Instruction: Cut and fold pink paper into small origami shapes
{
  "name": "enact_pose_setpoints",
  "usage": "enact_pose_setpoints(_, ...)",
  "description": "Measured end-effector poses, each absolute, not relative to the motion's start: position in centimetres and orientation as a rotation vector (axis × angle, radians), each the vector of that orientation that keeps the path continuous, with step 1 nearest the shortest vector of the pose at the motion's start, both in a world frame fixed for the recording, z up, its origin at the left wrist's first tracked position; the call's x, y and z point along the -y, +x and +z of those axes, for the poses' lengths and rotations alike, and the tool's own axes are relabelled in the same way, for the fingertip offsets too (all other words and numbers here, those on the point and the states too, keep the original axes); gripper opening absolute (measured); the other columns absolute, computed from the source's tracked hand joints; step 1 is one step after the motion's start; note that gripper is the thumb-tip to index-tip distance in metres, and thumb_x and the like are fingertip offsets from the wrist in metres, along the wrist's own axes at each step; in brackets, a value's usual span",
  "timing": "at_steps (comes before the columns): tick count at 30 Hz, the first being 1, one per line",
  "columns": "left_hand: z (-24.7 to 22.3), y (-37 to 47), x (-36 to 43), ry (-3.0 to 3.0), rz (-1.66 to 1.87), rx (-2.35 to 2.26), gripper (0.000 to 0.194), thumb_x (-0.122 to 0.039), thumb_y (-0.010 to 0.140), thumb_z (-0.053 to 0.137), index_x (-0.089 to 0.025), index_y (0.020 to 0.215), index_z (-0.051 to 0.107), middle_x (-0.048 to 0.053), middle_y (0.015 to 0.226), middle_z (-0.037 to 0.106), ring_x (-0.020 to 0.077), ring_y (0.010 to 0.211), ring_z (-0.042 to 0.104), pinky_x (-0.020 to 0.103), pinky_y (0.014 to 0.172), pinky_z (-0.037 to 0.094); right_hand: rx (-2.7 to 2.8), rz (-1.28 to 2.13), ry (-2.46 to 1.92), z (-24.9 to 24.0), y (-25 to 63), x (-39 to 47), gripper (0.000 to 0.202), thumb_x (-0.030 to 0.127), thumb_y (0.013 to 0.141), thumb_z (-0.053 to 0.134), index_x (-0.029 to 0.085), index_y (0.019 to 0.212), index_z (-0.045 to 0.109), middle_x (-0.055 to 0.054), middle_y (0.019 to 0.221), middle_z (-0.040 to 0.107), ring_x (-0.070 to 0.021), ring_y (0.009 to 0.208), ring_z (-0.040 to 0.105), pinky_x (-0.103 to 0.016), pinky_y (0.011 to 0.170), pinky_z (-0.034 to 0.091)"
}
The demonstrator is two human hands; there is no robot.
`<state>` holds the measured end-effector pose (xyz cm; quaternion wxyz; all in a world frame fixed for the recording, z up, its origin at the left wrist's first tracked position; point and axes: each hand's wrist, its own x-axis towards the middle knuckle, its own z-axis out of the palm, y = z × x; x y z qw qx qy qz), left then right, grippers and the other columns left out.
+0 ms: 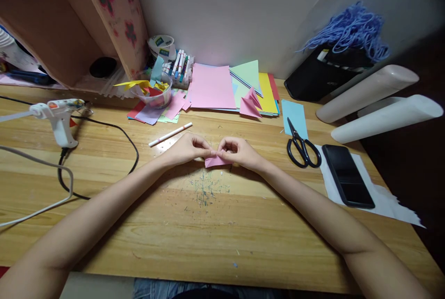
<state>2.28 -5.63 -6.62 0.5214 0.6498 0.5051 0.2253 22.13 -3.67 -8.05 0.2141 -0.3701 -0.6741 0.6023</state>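
A small folded piece of pink paper (217,162) is held between my two hands, just above or on the wooden table (194,243). My left hand (191,148) pinches its upper left part between thumb and forefinger. On the other side, my right hand (238,151) grips the paper's upper right part the same way. The fingertips of both hands nearly meet at the paper's top edge. A white marker (170,134) lies behind my left hand. Beyond the hands rest pink sheets (213,86) and a folded pink paper shape (251,104).
Black-handled scissors (303,150) lie partly on a light blue paper (295,116), with a phone (347,176) to their right. A glue gun (60,120) and its cable are at left. A plastic bowl (162,99) of scraps and white rolls (385,120) stand farther back.
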Motion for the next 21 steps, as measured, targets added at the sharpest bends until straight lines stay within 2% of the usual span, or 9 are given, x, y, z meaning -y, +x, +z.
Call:
enact_pose_setpoints(8, -6.0, 2.2, 5.6, 1.482, 0.492, -1.143, 0.026, -0.037, 0.072, 0.064, -0.011, 0.07, 0.068, 0.002, 0.06, 0.06, 0.0069, 0.05, 0.045, 0.02, 0.047, 0.03, 1.863, 1.717, -1.013, -8.2, 22.2, 3.6, 0.019, 0.031, 0.07, 0.063, 0.014, 0.073, 0.055, 0.001, 0.067, 0.054, -0.009, 0.059, 0.048, -0.021, 0.053, 0.036)
enact_pose_setpoints(21, -6.4, 2.0, 5.4, 1.529, 0.498, -1.093, 0.023, -0.034, 0.073, 0.063, -0.012, 0.073, 0.071, 0.003, 0.062, 0.062, 0.008, 0.053, 0.049, 0.02, 0.05, 0.033, 1.869, 1.763, -0.972, -8.3, 22.3, 3.5, 0.02, 0.032, 0.073, 0.063, 0.014, 0.075, 0.056, 0.001, 0.067, 0.054, -0.0085, 0.058, 0.048, -0.021, 0.052, 0.035)
